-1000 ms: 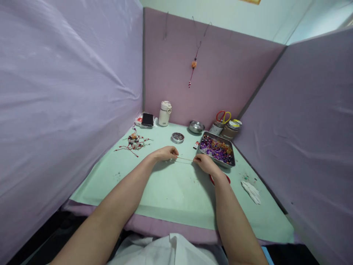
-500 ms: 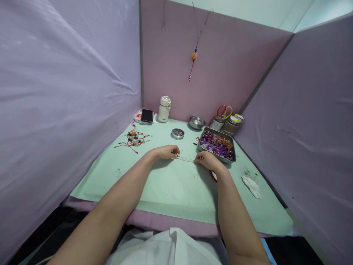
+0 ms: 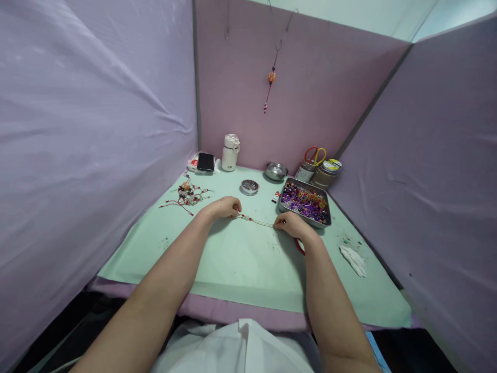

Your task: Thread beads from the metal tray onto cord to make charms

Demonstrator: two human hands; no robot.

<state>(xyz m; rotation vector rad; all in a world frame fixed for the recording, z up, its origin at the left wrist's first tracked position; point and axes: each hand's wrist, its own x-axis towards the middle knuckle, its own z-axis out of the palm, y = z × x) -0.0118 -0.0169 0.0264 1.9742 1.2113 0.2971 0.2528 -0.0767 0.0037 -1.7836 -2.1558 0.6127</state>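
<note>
A pale cord strung with red and whitish beads, a beaded cord (image 3: 248, 218), stretches between my two hands just above the green table cover. Pinched in the fingers of my left hand (image 3: 227, 207) is its beaded end. My right hand (image 3: 286, 223) grips the plain end of the cord, beside the metal tray (image 3: 282, 208) of purple beads and orange strands. Under my right wrist shows part of a red loop-shaped handle (image 3: 299, 247); the rest of it is hidden.
Finished-looking beaded strings (image 3: 188, 195) lie at the left. Behind are a phone (image 3: 205, 162), white bottle (image 3: 230, 153), round bead dish (image 3: 249, 187), metal bowl (image 3: 276, 171), and jars (image 3: 326, 173) with scissors (image 3: 314, 155). A white glove-like cloth (image 3: 353, 260) lies right; a beaded string (image 3: 271, 77) hangs behind.
My left hand has moved left and slightly away, and more of the red and whitish beads now show between the hands. My right hand stays nearly still.
</note>
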